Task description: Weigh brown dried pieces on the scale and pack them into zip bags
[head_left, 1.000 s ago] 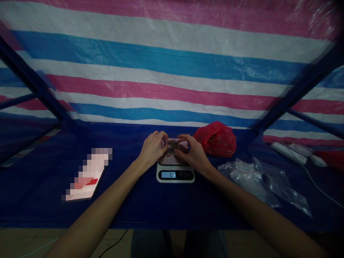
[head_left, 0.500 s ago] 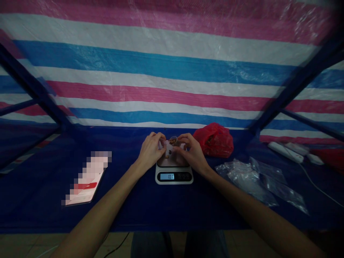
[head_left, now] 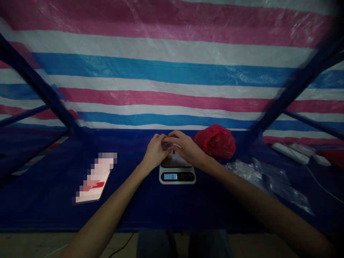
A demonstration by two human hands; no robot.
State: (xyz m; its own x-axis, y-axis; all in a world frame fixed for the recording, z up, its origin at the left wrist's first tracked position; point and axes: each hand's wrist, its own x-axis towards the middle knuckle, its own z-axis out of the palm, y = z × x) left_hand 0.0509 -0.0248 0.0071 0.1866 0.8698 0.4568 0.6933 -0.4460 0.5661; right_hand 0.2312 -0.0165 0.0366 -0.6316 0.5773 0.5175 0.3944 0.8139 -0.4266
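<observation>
Over the metal plate of a small white digital scale (head_left: 177, 176), my two hands meet. My left hand (head_left: 156, 152) is curled, its fingertips pressed against a small clear container (head_left: 166, 145). From the other side, my right hand (head_left: 185, 145) reaches across with bent fingers and thumb closed on that same container. Fingers hide most of it, so its exact kind and contents do not show clearly. A few small brown pieces (head_left: 169, 156) lie on the plate below the fingers. The scale's display is lit and appears to read 10.7.
A red plastic bag (head_left: 215, 141) sits behind my right forearm. Clear zip bags (head_left: 279, 177) are spread to the right, near a white power strip (head_left: 290, 153) with a cable. A phone (head_left: 94, 182) lies on the blue tabletop (head_left: 129, 211) at left. Striped sheeting hangs behind.
My right hand has moved left and now meets my left hand. The clear container with brown pieces inside has shifted left between them and is mostly covered. The view has turned slightly.
</observation>
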